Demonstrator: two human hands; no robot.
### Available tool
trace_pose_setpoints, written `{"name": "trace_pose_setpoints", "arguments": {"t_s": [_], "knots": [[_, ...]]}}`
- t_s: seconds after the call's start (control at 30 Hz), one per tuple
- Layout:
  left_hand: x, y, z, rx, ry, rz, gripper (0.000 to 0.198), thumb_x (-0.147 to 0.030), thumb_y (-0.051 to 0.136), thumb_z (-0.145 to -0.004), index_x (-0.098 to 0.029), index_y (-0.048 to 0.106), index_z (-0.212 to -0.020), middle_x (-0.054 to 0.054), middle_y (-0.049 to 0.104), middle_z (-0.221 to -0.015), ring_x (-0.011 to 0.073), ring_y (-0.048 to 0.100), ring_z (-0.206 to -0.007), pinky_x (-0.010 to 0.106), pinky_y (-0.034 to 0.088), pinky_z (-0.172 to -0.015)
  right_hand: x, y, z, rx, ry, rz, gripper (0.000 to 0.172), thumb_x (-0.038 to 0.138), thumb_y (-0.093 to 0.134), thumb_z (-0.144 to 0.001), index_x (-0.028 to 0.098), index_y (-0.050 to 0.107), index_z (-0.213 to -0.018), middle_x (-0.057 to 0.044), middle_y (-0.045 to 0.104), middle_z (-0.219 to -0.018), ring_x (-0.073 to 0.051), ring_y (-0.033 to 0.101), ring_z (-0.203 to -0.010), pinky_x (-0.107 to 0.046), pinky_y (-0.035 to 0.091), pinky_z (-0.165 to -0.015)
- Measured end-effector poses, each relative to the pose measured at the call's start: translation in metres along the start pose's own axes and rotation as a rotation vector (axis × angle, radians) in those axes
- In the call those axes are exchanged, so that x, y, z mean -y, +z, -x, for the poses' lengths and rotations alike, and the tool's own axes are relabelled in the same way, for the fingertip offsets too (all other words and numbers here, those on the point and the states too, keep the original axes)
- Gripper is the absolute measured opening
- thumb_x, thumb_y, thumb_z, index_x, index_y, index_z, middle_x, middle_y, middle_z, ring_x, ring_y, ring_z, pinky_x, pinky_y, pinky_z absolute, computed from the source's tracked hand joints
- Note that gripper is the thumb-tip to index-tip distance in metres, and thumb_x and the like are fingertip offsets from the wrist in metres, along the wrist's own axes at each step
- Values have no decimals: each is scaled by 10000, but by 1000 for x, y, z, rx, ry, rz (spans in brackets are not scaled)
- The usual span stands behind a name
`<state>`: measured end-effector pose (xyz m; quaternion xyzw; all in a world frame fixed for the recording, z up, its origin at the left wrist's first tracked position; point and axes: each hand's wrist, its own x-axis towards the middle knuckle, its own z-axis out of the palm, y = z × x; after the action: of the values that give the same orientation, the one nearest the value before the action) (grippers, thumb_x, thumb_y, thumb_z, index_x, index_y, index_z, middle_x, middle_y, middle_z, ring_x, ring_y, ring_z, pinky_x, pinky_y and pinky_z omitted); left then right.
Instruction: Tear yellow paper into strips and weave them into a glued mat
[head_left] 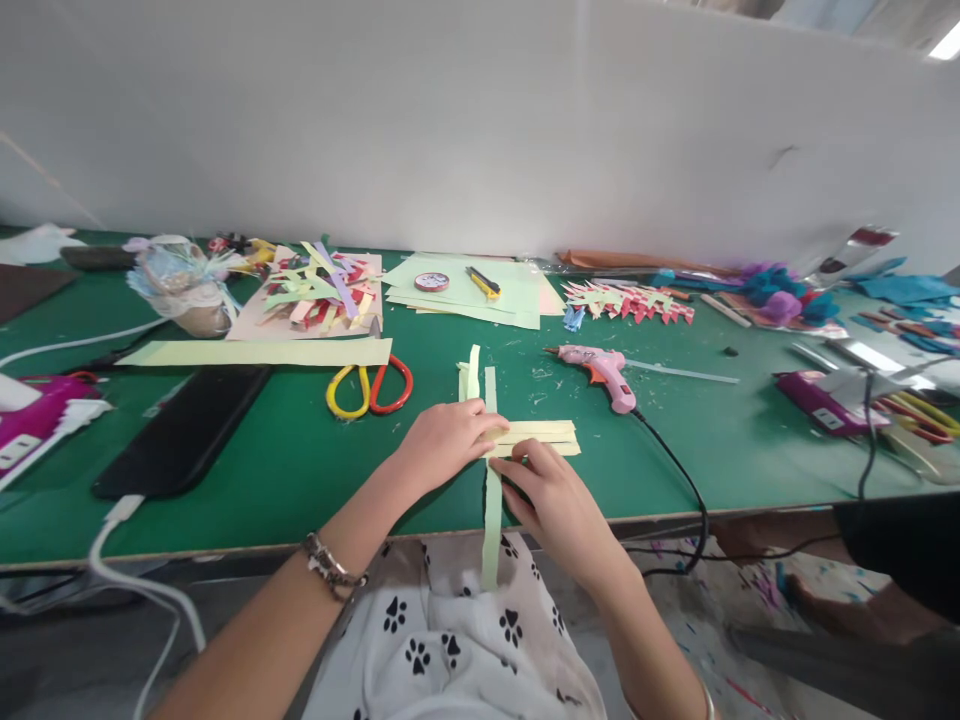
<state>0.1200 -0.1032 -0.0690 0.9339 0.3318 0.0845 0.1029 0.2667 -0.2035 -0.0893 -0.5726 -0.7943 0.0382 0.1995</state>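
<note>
My left hand (450,440) rests on crossed paper strips at the table's front, its fingers pressed together on them. My right hand (551,500) pinches at the same crossing from the right. Pale yellow strips (551,437) run sideways, poking out to the right of my hands. A light green strip (491,525) passes between my hands and hangs over the table edge, while its far end and another folded green strip (470,375) show beyond my fingers. How the strips join under my fingertips is hidden.
A pink glue gun (600,370) lies to the right, its black cord trailing off the edge. Left are scissors (367,388), a long green strip (262,352) and a black phone (184,430). Behind lie colourful paper scraps (322,290), green sheets (465,290) and a cutter (482,283).
</note>
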Motion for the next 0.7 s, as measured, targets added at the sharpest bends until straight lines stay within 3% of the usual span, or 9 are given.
{"name": "trace_pose_setpoints", "arguments": {"t_s": [0.2,0.33,0.47,0.7], "knots": [[3,5,0,-21,64,-94,261,-231,443,-876,-260,578,-1097,9,592,-842,122,578,-682,213,341,-519,2,6,9,-149,176,205,340,330,462,-846,247,553,-1163,-149,433,-1225,-313,408,-1042,-476,400,-806],[3,10,2,-53,55,-91,213,-228,445,-880,-214,560,-1059,18,606,-896,140,594,-745,230,380,-580,3,10,13,-167,269,293,451,411,433,-847,211,494,-1247,-192,453,-1197,-350,396,-1068,-539,350,-825],[2,11,3,-68,48,-71,141,-245,472,-872,-188,558,-968,14,618,-923,144,597,-742,245,392,-606,6,10,13,-152,316,314,418,410,436,-846,227,538,-1208,-187,501,-1146,-347,428,-1049,-563,308,-845],[2,11,3,-80,54,-103,152,-265,474,-871,-197,553,-982,2,624,-905,144,590,-714,257,377,-599,16,10,10,-114,352,366,363,339,402,-877,222,564,-1179,-158,558,-1148,-307,465,-1054,-600,170,-935]]}}
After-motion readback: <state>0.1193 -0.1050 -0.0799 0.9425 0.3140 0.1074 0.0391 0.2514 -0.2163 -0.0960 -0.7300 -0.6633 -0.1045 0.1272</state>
